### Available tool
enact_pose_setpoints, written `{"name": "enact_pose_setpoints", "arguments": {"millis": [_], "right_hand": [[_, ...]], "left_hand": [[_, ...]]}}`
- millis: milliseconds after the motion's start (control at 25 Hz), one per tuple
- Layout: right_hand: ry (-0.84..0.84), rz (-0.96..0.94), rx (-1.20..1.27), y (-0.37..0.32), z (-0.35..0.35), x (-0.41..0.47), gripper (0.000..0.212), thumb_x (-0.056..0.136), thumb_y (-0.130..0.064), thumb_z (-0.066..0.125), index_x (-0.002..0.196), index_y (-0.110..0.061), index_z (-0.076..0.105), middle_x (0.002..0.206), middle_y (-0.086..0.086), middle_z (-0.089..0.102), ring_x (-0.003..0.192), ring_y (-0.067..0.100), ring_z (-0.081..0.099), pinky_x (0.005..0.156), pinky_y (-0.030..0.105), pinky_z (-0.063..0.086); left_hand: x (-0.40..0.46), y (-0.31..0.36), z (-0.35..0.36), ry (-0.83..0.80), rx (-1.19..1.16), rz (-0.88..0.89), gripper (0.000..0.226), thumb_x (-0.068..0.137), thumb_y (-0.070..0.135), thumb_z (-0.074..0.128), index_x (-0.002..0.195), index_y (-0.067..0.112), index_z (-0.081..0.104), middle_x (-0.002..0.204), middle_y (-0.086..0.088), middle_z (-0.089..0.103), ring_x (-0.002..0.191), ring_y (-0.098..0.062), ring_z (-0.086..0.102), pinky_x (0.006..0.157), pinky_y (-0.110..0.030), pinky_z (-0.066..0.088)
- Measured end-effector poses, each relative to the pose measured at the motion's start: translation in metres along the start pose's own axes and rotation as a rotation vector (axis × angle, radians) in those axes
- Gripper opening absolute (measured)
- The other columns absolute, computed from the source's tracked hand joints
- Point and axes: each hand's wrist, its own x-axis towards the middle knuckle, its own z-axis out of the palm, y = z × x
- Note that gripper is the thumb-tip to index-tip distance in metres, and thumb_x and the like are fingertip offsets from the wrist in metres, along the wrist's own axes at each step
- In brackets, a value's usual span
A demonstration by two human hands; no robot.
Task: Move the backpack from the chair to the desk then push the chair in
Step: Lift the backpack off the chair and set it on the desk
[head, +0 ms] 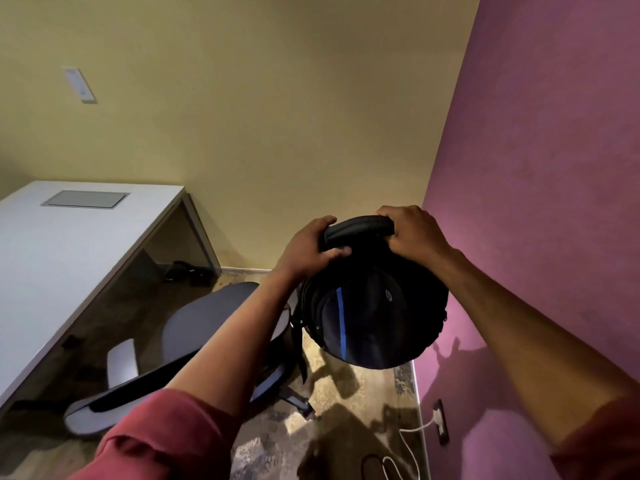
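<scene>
Both hands, left hand (311,251) and right hand (412,233), clench the black backpack (374,317) by its top handle, hanging upright off the chair (207,317), with the desk (69,251) well to the left.

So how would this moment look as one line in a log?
stage: carrying | backpack: lifted, off chair | left hand, right hand: gripping top handle | desk: bare
</scene>
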Motion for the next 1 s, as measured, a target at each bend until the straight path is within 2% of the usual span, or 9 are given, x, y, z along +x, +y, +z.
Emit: {"name": "enact_pose_setpoints", "arguments": {"millis": [80,200,360,520,880,1000], "right_hand": [[-0.013,0.001,0.013,0.005,0.003,0.021,0.022,0.073,-0.015,0.064,0.092,-0.025,0.064,0.082,0.003,0.071,0.078,0.033,0.065,0.065,0.038,0.053],[-0.036,-0.004,0.002,0.014,0.010,0.058,0.021,0.075,-0.014,0.065,0.093,-0.024,0.067,0.083,0.004,0.071,0.079,0.032,0.065,0.067,0.040,0.054],[-0.110,-0.006,0.017,0.020,0.019,0.111,0.017,0.078,-0.013,0.069,0.092,-0.023,0.069,0.081,0.003,0.070,0.078,0.029,0.065,0.067,0.040,0.054],[-0.092,-0.016,-0.009,0.023,0.026,0.156,0.019,0.078,-0.015,0.069,0.094,-0.024,0.068,0.084,0.004,0.070,0.079,0.029,0.064,0.068,0.041,0.053],[-0.151,-0.078,0.004,0.037,0.054,0.255,0.028,0.078,-0.014,0.070,0.102,-0.027,0.067,0.089,0.002,0.071,0.083,0.028,0.066,0.070,0.041,0.054],[-0.174,-0.103,0.031,0.047,0.069,0.293,0.028,0.078,-0.016,0.070,0.103,-0.027,0.067,0.091,0.002,0.072,0.086,0.028,0.066,0.072,0.041,0.054]], "left_hand": [[0.020,-0.020,-0.008,-0.042,-0.013,0.002,0.038,0.081,0.038,0.077,0.112,0.020,0.066,0.098,0.006,0.071,0.089,-0.007,0.064,0.075,-0.026,0.046],[0.058,-0.044,-0.012,0.006,0.004,0.047,0.022,0.084,0.030,0.075,0.095,0.014,0.065,0.078,0.001,0.066,0.072,-0.017,0.059,0.062,-0.031,0.038],[0.104,-0.072,-0.023,0.050,0.026,0.094,0.020,0.086,0.028,0.074,0.098,0.014,0.067,0.077,0.000,0.067,0.071,-0.018,0.060,0.063,-0.035,0.041],[0.141,-0.091,-0.036,0.066,0.017,0.111,0.021,0.085,0.025,0.074,0.101,0.013,0.068,0.081,-0.004,0.071,0.076,-0.025,0.065,0.067,-0.039,0.047],[0.201,-0.131,-0.046,0.203,-0.017,0.016,0.019,0.083,0.026,0.073,0.099,0.021,0.065,0.075,0.004,0.068,0.070,-0.017,0.062,0.063,-0.030,0.044],[0.227,-0.148,-0.050,0.224,0.008,-0.024,0.020,0.083,0.026,0.073,0.101,0.021,0.066,0.078,0.002,0.070,0.074,-0.018,0.065,0.066,-0.033,0.047]]}}
